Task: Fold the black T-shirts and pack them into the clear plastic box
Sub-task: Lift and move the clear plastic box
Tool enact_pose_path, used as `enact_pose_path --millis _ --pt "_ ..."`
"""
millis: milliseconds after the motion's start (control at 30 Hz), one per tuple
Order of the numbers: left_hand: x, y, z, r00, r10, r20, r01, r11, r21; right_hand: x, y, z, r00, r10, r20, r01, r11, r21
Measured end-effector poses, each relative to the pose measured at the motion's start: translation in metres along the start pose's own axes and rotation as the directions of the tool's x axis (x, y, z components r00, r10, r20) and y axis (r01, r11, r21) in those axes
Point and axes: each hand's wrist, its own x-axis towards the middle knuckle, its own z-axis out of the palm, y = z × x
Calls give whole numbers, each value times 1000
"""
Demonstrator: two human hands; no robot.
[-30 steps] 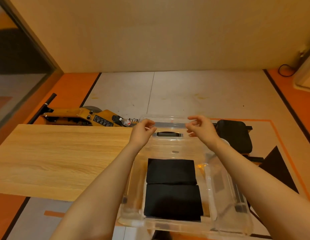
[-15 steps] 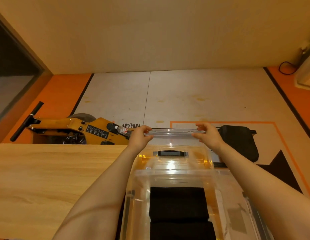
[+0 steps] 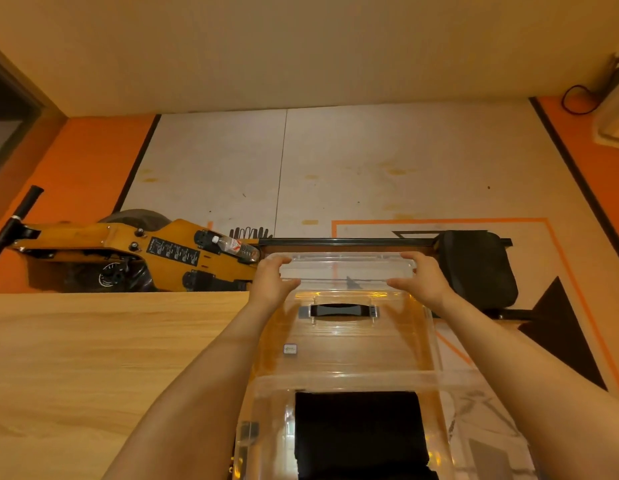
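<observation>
Left hand (image 3: 270, 285) and right hand (image 3: 423, 280) each gripped the clear lid's (image 3: 346, 336) far edge. Folded black T-shirt (image 3: 360, 431) lay inside the clear plastic box (image 3: 481, 420).

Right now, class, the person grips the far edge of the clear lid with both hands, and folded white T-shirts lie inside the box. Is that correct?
One detail is wrong: the folded T-shirts in the clear plastic box are black, not white, as the head view shows. The rest holds: the left hand and right hand both grip the far edge of the clear lid.
</observation>
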Motion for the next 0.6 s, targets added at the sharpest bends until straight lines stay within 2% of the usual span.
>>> enact_pose_path --millis 100,267,367,467,600 --pt "-1 -10 9 999 -38 -3 38 997 73 2 12 -1 998 44 35 -42 997 -63" --pt "-7 -23 20 988 -143 64 125 967 223 2 30 6 968 201 150 -185 976 -117" --pt "-11 -33 27 964 -229 131 202 961 189 0 33 10 943 255 212 -231 964 -134" --pt "-12 -43 32 943 -299 144 272 945 179 -1 35 13 928 277 251 -234 954 -188" --pt "-16 -51 37 949 -283 137 249 942 225 -3 35 15 919 284 272 -225 947 -228"
